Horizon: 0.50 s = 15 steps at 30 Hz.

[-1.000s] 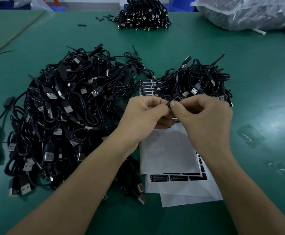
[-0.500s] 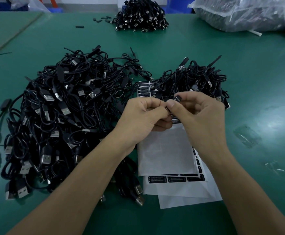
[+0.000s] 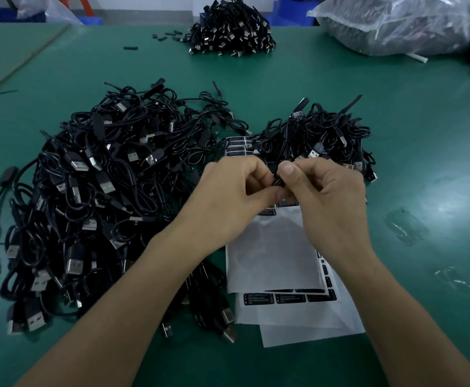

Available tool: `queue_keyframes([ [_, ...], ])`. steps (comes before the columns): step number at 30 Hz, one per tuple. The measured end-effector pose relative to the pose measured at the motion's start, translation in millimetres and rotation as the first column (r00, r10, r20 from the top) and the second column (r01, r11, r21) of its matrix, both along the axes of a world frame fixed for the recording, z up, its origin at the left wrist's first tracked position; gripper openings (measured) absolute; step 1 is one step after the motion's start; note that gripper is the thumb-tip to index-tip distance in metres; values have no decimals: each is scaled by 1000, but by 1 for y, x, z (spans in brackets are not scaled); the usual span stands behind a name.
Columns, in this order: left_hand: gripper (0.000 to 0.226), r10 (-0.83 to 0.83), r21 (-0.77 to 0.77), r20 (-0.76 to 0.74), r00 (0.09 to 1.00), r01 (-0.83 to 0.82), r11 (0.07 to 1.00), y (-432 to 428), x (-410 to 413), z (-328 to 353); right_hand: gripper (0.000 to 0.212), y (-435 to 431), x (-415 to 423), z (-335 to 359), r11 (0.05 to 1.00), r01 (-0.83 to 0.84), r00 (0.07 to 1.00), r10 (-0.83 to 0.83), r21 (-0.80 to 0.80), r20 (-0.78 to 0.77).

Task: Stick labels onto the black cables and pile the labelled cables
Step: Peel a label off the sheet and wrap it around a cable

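Black cable (image 3: 278, 180) — pinched between left hand (image 3: 228, 196) and right hand (image 3: 329, 199) (both curled tight); smaller tangled black cable heap (image 3: 326, 138) at twelve o'clock, white paper label sheets (image 3: 273, 261) at six.

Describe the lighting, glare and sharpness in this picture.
Head view: soft light leaves a pale glare patch on the green table right of the right hand; the clear plastic bag shows bright highlights; the big cable heap sinks into dark shadow; the left hand and the cable both hands pinch look sharp; print on the label sheets is unreadable.
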State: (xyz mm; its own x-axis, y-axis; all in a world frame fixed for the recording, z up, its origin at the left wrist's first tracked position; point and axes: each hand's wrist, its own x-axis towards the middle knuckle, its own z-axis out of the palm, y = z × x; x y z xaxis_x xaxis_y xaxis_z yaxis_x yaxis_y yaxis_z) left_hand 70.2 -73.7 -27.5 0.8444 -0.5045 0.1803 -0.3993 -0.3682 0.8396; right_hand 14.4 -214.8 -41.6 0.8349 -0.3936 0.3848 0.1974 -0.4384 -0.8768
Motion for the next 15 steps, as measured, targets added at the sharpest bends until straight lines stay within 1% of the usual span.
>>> queue_keyframes([
  [3, 13, -2, 125, 116, 993, -12, 992, 3, -2, 8, 23, 2, -1, 1, 999, 25, 998, -23, -32, 56],
  [4, 12, 9, 133, 159, 987, -30, 991, 4, -2, 12, 29, 3, -2, 1, 998, 40, 997, -38, -38, 61],
  [6, 12, 56, 101, 237, 970, -82, 992, 7, -1, 18, 43, 5, -2, 0, 998, 44, 999, -43, -34, 31],
  [8, 16, 128, 34, 285, 950, -144, 989, 10, 1, 24, 45, 8, -2, -1, 999, -15, 1000, 15, -48, -17],
  [9, 18, 163, -15, 285, 945, -166, 986, 11, 1, 26, 46, 9, -2, -2, 995, -63, 997, 60, -82, -42],
  [10, 19, 190, -76, 266, 945, -176, 981, 12, 2, 29, 47, 10, -3, -3, 983, -110, 992, 101, -150, -70],
  [12, 21, 208, -215, 187, 960, -167, 962, 12, 2, 33, 54, 15, -5, -5, 933, -188, 979, 151, -308, -139],
  [13, 23, 208, -279, 138, 968, -164, 946, 11, 2, 35, 58, 20, -6, -6, 911, -223, 970, 173, -347, -170],
  [15, 26, 197, -393, 22, 980, -173, 903, 11, 0, 39, 61, 30, -8, -8, 888, -281, 955, 218, -363, -203],
])
